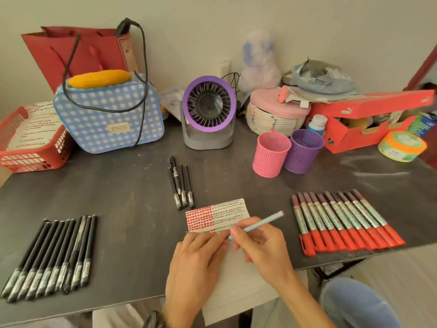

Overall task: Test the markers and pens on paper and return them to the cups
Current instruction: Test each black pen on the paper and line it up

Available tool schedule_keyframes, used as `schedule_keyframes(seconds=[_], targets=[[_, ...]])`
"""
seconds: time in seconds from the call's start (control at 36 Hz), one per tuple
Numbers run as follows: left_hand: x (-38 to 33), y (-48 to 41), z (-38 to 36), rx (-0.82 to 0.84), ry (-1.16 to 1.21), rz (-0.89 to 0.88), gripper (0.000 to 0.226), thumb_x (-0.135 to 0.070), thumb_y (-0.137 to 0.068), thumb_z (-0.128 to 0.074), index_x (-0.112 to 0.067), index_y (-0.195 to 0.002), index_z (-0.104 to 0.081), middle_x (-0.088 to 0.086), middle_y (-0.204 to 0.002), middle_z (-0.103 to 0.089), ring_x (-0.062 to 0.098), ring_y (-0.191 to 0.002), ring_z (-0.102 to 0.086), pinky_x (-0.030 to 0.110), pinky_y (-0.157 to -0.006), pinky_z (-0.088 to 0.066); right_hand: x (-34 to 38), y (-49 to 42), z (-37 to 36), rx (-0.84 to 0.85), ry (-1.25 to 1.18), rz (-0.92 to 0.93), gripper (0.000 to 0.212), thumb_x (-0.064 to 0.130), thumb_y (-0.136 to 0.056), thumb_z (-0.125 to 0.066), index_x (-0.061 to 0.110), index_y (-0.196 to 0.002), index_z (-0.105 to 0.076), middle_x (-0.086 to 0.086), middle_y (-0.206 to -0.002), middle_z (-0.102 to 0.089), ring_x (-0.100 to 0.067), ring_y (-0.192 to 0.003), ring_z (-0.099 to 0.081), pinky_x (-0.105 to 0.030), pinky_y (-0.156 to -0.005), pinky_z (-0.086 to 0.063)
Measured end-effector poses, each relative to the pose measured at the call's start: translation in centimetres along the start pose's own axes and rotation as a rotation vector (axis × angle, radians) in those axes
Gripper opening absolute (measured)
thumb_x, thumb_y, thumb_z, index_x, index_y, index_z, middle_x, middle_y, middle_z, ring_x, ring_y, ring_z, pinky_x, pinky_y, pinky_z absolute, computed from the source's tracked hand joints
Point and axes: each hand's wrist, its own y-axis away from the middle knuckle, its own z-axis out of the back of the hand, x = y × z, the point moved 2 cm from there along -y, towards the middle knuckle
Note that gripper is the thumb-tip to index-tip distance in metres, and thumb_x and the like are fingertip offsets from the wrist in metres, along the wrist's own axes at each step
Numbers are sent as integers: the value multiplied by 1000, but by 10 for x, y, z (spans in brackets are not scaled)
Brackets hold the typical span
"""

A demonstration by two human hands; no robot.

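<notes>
The left hand (196,259) is lying flat, palm down, fingers extended. The right hand (260,245) is curling its fingers in a writing grip, touching the left fingertips.

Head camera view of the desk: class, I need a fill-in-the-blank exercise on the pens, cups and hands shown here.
1. The right hand holds a pale blue pen whose far end is ____.
2. Beside the pink perforated cup stands a ____ perforated cup.
3. The left hand rests on the white ____.
4. The row of red-capped markers lies on the person's ____ side.

Missing words: red; purple; paper; right
</notes>
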Motion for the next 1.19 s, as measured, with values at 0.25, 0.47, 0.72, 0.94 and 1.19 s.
schedule_keyframes(seconds=[0.25,0.47,0.72,0.94,1.19], targets=[[4,0,5,28,70,103,41,-33,-95,-65,-46,-133,-60,-30,-111,-63,1,-95,-47,30,-77,-50,22,27,56,-247,-20,61,22,44,-91,-63,26,-89,-77,-13,-66,-70,-18,-46,-58,-26,-43,-45],[-2,-10,7,10,-9,-28,23,-35,-88,-60,-30,-103,-77,-13,-113,-66,20,-90,-55,41,-79,-52,13,107,151,-642,-394,-32,27,19,-90,-55,12,-94,-81,-16,-67,-67,-19,-42,-50,-19,-40,-39],[-102,-57,-35,204,-22,-428,56,-51,-90,-48,-22,-133,-66,5,-147,-54,31,-136,-49,53,-109,-41,-63,195,219,-1063,-618,-306,23,7,-99,-51,14,-106,-71,-5,-89,-77,-12,-46,-53,-20,-42,-43],[-167,-51,-107,380,-241,-724,69,-49,-95,-46,-19,-157,-36,5,-164,-31,26,-150,-31,57,-118,-30,-177,210,227,-1139,-506,-758,24,12,-102,-58,4,-122,-66,-9,-109,-72,-18,-62,-58,-23,-47,-42],[-159,-53,-123,376,-280,-702,67,-40,-98,-46,-17,-159,-29,9,-163,-31,31,-150,-30,53,-122,-24,-253,195,241,-1127,-484,-1038,30,10,-104,-44,8,-132,-53,-6,-112,-66,-15,-69,-58,-25,-53,-46]])
